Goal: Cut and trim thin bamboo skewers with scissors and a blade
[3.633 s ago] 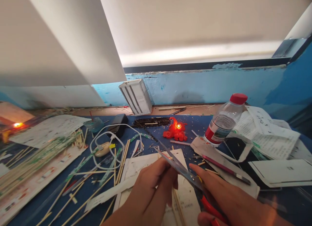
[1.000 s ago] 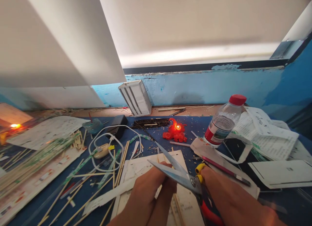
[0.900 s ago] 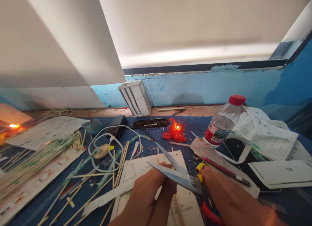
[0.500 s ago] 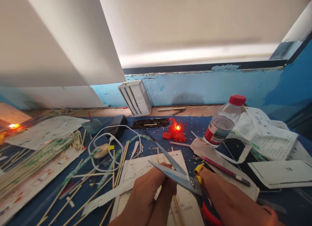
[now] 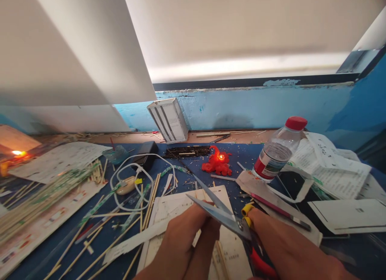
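My right hand (image 5: 274,235) is closed on the red and yellow handles of the scissors (image 5: 238,225), whose blades point up and left, slightly apart. Close to the blades, the fingers of my left hand (image 5: 189,231) are pinched together; thin sticks (image 5: 221,260) show below them, but what the fingertips hold is hidden. Beneath both hands lies a white printed sheet or board (image 5: 163,207). A red candle (image 5: 216,161) with a lit flame stands beyond the scissor tips.
A water bottle (image 5: 279,149) stands at right near crumpled papers (image 5: 334,167). A looped white cable (image 5: 113,179), a black box (image 5: 146,153) and a bundle of sticks (image 5: 45,199) are at left. Behind, a white box (image 5: 169,121) leans by the wall. Another flame (image 5: 18,153) burns far left.
The view has shifted very slightly. Both hands and the scissors keep almost the same pose.
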A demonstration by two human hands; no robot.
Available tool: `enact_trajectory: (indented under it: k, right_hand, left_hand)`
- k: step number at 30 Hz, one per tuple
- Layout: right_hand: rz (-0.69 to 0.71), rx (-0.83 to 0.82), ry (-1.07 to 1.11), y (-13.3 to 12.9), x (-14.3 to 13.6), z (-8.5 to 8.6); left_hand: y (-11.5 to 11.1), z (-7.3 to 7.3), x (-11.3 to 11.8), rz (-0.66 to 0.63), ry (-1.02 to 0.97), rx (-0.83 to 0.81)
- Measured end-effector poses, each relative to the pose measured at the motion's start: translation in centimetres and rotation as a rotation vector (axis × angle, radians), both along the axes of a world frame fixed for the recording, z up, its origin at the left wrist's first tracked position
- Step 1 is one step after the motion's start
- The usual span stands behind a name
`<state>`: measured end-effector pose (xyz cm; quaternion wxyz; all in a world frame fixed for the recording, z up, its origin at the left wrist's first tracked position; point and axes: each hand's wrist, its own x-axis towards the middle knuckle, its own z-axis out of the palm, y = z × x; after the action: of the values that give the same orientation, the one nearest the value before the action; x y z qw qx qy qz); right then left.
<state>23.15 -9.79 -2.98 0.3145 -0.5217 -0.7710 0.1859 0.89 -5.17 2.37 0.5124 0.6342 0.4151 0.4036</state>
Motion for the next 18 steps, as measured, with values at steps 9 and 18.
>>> enact_trajectory:
  k: [9,18]
  right_hand:
    - [-0.060,-0.242,0.382,-0.3,-1.5,1.4]
    - [-0.217,-0.428,0.671,-0.4,-0.4,2.5]
  left_hand:
    - [1.3,-1.6,-0.5,-0.205,-0.343,-0.253]
    - [0.1,-1.0,-0.2,-0.271,-0.392,-0.216]
